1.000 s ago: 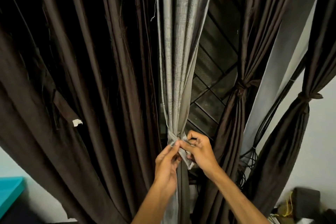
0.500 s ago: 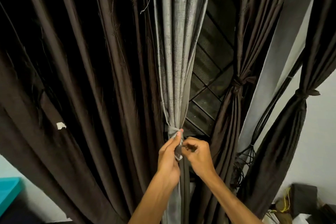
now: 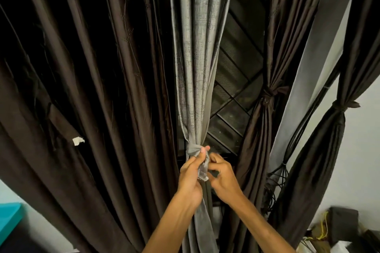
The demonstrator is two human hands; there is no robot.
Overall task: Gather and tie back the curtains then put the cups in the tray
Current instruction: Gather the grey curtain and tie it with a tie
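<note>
A grey curtain (image 3: 195,63) hangs in the middle, gathered into a narrow bundle by a grey tie band (image 3: 193,148) knotted around it. My left hand (image 3: 190,174) pinches the loose end of the band just below the knot. My right hand (image 3: 223,174) sits right beside it with curled fingers near the band's end; its grip is hidden. Two dark brown curtains at the right (image 3: 265,121) (image 3: 329,129) are each gathered and tied. A wide dark brown curtain (image 3: 82,88) hangs loose at the left. No cups or tray are in view.
A dark window grille (image 3: 232,109) shows behind the grey curtain. A bundle of black cables (image 3: 281,170) hangs between the right curtains. Boxes and clutter (image 3: 339,230) lie at the lower right, and a teal object (image 3: 8,217) is at the lower left edge.
Both hands stayed at the knot and worked the band's loose end. My left hand's fingers have shifted up onto the end below the knot, and my right hand's fingers have loosened beside it.
</note>
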